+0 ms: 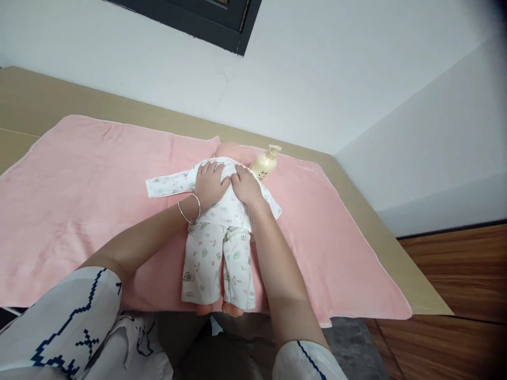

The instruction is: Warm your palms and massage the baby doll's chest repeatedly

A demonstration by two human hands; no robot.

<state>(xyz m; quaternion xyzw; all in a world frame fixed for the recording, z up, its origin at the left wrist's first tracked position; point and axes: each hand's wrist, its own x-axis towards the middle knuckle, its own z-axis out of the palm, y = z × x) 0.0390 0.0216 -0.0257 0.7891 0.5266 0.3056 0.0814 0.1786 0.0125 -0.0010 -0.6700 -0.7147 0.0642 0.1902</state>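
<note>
A baby doll (227, 206) in a white printed top and printed trousers (204, 261) lies on a pink blanket (119, 174). Its head (228, 150) points to the wall and its feet stick out at the blanket's near edge. My left hand (209, 183) lies flat on the left of the doll's upper body, fingers stretched out. On the right of the upper body rests my right hand (245, 186), its fingers also flat. The thumbs nearly meet in the middle. Neither hand grips anything. A bracelet circles my left wrist.
A pale yellow pump bottle (264, 162) lies tilted on the blanket, right of the doll's head. Under the blanket is a tan tabletop (368, 237) against a white wall (297, 84). Wooden panels (459, 269) stand to the right, below table height.
</note>
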